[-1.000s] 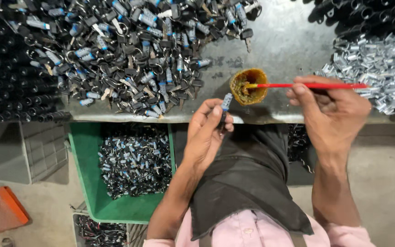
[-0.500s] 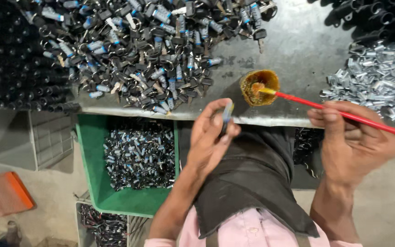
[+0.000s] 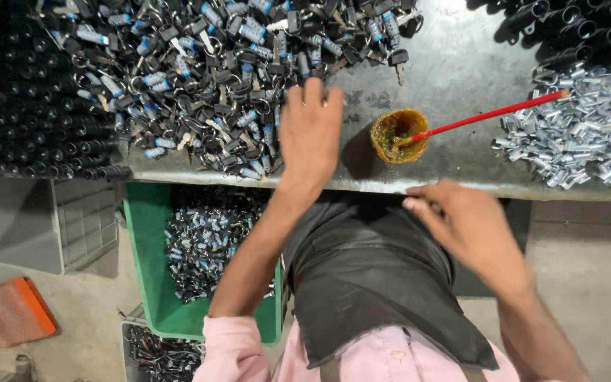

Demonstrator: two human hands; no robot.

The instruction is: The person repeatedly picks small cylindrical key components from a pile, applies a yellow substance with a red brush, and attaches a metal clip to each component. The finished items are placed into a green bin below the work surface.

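Keys heaped on grey metal bench meet left hand, fingers spread; right hand empty.

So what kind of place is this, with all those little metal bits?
Probably a small assembly workshop: a metal workbench heaped with keys and key rings, silvery metal sleeves, and a green crate of parts below.

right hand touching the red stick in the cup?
Apart. The head view shows the red stick resting alone in the yellow cup, with bare tabletop between it and the right hand, which is down at the table edge.
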